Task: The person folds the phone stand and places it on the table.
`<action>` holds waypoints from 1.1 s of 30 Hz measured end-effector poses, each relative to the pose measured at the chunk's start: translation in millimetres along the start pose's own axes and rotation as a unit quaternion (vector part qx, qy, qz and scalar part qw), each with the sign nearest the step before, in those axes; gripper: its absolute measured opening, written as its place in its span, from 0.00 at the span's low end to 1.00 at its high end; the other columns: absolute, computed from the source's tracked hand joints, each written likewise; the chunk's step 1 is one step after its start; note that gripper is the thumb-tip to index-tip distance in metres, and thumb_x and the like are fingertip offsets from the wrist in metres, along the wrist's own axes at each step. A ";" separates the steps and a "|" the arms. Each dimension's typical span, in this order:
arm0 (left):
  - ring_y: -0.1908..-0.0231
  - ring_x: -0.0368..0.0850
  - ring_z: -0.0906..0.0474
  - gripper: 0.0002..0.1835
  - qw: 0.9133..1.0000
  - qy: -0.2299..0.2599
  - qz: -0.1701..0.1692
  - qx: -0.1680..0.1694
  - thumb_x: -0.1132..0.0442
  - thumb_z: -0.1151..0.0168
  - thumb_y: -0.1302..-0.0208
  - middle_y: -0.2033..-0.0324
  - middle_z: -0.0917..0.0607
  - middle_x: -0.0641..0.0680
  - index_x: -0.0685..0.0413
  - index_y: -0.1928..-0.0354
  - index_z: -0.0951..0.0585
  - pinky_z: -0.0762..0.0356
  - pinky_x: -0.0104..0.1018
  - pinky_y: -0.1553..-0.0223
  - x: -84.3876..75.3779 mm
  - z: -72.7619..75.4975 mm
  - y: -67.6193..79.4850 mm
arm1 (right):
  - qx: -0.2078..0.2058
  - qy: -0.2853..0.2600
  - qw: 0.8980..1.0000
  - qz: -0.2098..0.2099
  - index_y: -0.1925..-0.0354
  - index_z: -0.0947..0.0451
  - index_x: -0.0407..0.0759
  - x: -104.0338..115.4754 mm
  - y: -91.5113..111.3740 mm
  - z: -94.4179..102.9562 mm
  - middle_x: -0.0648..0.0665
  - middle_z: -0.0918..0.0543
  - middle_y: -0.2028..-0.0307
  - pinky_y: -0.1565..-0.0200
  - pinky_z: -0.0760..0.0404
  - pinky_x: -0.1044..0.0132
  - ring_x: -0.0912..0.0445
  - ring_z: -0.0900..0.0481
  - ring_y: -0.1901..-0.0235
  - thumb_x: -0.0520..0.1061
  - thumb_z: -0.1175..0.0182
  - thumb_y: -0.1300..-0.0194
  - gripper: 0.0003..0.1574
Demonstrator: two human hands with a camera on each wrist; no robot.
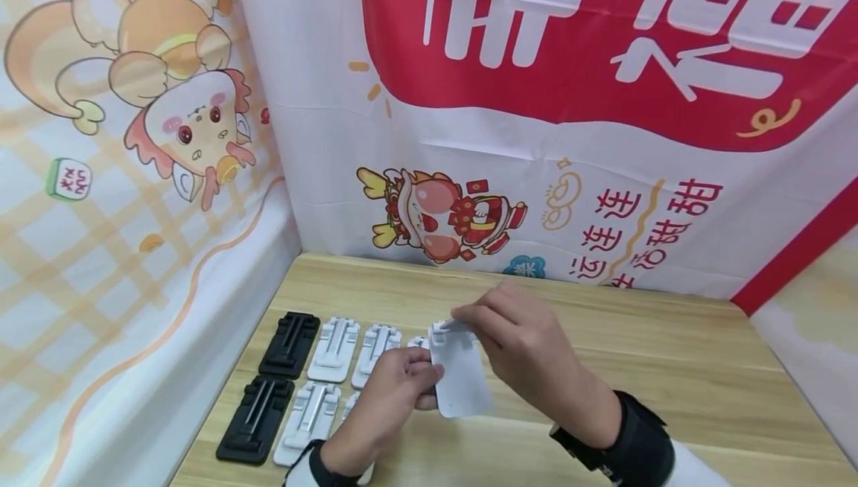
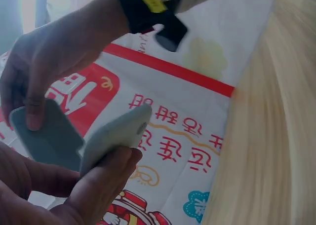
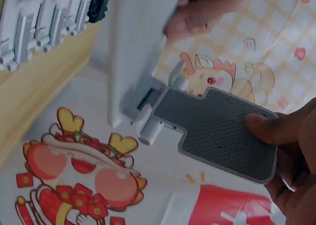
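Observation:
A white folding phone stand [image 1: 462, 383] is held up over the table between both hands. My left hand [image 1: 397, 389] grips the edge of its flat base [image 3: 138, 42], thumb on one face. My right hand [image 1: 519, 345] pinches the far end of the hinged plate [image 3: 232, 133], which has a grey textured pad. In the right wrist view the plate is swung out from the base at its hinge. The left wrist view shows the right hand's thumb [image 2: 35, 106] on that plate. Part of the right hand's grip is hidden in the head view.
To the left on the wooden table [image 1: 637, 368] lie folded stands in rows: two black ones, including a black stand [image 1: 256, 420], and several white ones, including a white stand [image 1: 333, 349]. Printed cloth [image 1: 322, 174] hangs behind the table and along its left side.

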State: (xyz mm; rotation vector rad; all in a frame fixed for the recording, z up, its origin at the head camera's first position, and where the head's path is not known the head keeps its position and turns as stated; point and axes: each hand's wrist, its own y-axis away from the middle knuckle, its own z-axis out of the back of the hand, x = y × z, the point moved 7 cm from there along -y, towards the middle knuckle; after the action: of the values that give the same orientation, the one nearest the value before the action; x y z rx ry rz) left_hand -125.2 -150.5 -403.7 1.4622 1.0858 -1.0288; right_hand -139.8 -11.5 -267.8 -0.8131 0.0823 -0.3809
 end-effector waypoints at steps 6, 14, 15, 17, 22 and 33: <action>0.57 0.45 0.11 0.19 0.998 0.001 -0.008 -0.058 0.68 0.46 0.26 0.50 0.12 0.67 0.73 0.38 0.25 0.12 0.35 0.55 -24.4 20.7 -1.4 | 0.009 0.064 0.990 0.123 0.59 0.12 0.44 36.7 21.9 -27.7 0.51 0.11 0.63 0.64 0.15 0.70 0.60 0.17 0.66 0.34 0.45 0.27 0.15; 0.55 0.45 0.14 0.20 0.997 -0.003 0.001 -0.081 0.71 0.50 0.25 0.47 0.14 0.67 0.72 0.35 0.27 0.12 0.32 0.58 -27.4 30.2 1.3 | 0.028 0.037 0.995 0.090 0.54 0.12 0.46 39.7 31.7 -40.4 0.52 0.11 0.59 0.60 0.13 0.70 0.61 0.16 0.62 0.38 0.39 0.28 0.10; 0.56 0.44 0.14 0.20 0.997 -0.002 0.001 -0.083 0.72 0.50 0.25 0.47 0.14 0.67 0.72 0.35 0.27 0.13 0.32 0.59 -26.3 31.5 1.9 | 0.035 -0.001 0.997 0.065 0.54 0.12 0.46 34.8 30.5 -40.8 0.52 0.12 0.59 0.58 0.13 0.71 0.61 0.16 0.61 0.38 0.35 0.31 0.09; 0.56 0.44 0.14 0.20 0.996 -0.004 0.003 -0.089 0.72 0.50 0.25 0.47 0.14 0.66 0.72 0.34 0.28 0.12 0.32 0.58 -24.8 34.1 3.4 | 0.042 -0.093 0.995 -0.005 0.53 0.14 0.45 20.5 28.0 -41.1 0.52 0.13 0.59 0.58 0.14 0.71 0.62 0.17 0.61 0.38 0.28 0.38 0.13; 0.49 0.50 0.13 0.22 0.997 -0.013 0.001 -0.072 0.72 0.51 0.24 0.44 0.16 0.68 0.73 0.31 0.32 0.12 0.35 0.52 -24.9 33.6 5.8 | 0.073 -0.279 0.907 -0.307 0.44 0.24 0.43 -35.6 36.2 -54.2 0.48 0.17 0.54 0.54 0.16 0.68 0.59 0.19 0.58 0.46 0.32 0.31 0.21; 0.51 0.51 0.12 0.25 1.000 0.012 0.004 0.019 0.65 0.61 0.22 0.43 0.17 0.71 0.78 0.31 0.35 0.13 0.43 0.48 -20.9 29.0 9.6 | 0.205 -0.492 0.683 -0.499 0.34 0.32 0.29 -56.8 69.6 -92.5 0.38 0.19 0.51 0.53 0.14 0.61 0.53 0.19 0.57 0.45 0.40 0.25 0.30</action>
State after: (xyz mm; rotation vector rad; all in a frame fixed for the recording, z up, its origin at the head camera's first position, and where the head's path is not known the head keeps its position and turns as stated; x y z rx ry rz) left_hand -122.7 -182.4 -385.4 1.5107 1.0820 -1.0334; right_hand -191.6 -11.5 -385.8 -0.4457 -1.4922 -0.8940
